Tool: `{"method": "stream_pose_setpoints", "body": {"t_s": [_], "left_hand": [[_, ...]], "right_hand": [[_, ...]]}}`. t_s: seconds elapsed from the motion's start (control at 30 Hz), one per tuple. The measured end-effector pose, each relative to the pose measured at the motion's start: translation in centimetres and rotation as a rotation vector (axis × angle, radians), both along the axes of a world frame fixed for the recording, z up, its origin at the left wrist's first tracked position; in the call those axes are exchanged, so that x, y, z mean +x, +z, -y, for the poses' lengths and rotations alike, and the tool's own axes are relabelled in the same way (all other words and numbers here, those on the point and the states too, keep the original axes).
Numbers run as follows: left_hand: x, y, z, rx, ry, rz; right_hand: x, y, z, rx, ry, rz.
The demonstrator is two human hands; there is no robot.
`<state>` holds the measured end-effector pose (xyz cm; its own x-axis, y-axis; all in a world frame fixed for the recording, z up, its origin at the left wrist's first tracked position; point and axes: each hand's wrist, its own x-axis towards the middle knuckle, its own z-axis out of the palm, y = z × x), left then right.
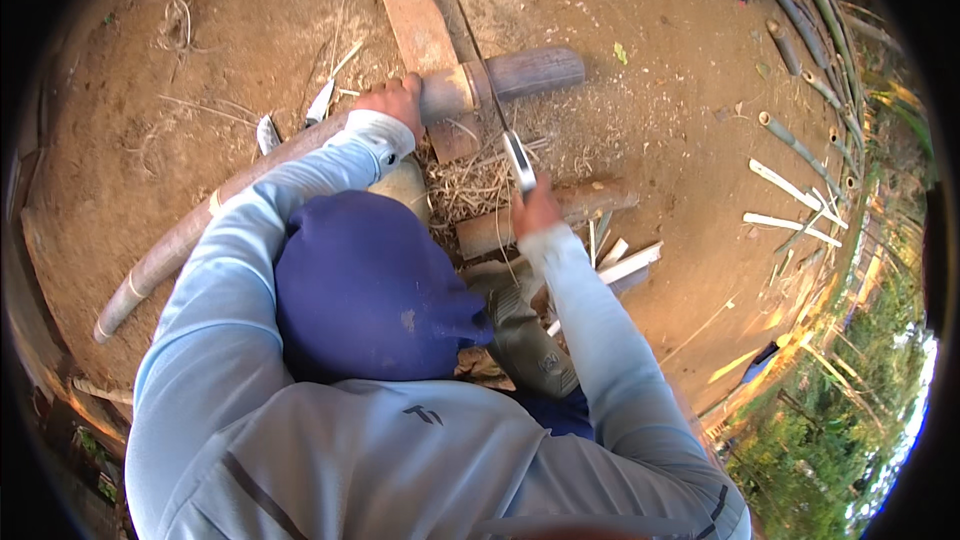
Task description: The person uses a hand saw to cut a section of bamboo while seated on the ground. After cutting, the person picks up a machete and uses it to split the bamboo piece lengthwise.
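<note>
A long, thick bamboo pole [262,168] slants from the lower left toward the upper middle and rests across a wooden plank [412,10]. My left hand [393,105] is closed over the pole from above, just left of the plank. In my right hand [538,208] is the white-and-dark handle of a hand saw [484,62]. Its thin blade crosses the pole just right of a pale ring on the bamboo, its tip pointing away from me. Whether the blade has cut in cannot be made out.
Fibrous shavings [465,190] and a short bamboo piece [490,233] lie below the pole. A knife [320,100] lies on the dirt near my left hand. Split pale strips [785,185] and bamboo lengths [800,150] are at the right. My purple-covered knee [370,285] rises in front.
</note>
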<state>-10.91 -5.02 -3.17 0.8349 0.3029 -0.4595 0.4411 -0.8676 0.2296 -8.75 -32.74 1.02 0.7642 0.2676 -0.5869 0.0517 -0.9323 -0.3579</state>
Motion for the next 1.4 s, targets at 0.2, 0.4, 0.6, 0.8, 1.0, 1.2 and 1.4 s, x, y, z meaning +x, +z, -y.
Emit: {"method": "stream_pose_setpoints", "body": {"t_s": [0.2, 0.4, 0.6, 0.8, 1.0, 1.2, 1.4], "left_hand": [[0.6, 0.8, -1.0, 0.014, 0.001, 0.007], [0.3, 1.3, -0.2, 0.018, -0.033, 0.053], [0.8, 0.7, -0.7, -0.013, 0.021, -0.033], [0.2, 1.4, -0.2, -0.036, 0.026, -0.050], [1.6, 0.9, -2.7, -0.234, 0.041, -0.128], [2.6, 1.9, -2.8, -0.266, -0.007, -0.272], [2.2, 1.8, -3.1, -0.236, -0.025, -0.260]], "right_hand": [[-0.3, 4.7, -1.7, 0.001, -0.111, -0.172], [0.9, -0.5, -1.2, -0.045, -0.034, -0.110], [-2.0, 2.4, 2.0, -0.007, -0.046, -0.093], [2.1, -1.9, -2.6, -0.034, 0.012, -0.031], [3.9, -2.7, -5.8, -0.080, 0.041, 0.058], [2.9, -4.0, -4.4, 0.015, 0.009, 0.102], [-4.5, 3.6, 5.6, -0.067, 0.036, -0.030]]}}
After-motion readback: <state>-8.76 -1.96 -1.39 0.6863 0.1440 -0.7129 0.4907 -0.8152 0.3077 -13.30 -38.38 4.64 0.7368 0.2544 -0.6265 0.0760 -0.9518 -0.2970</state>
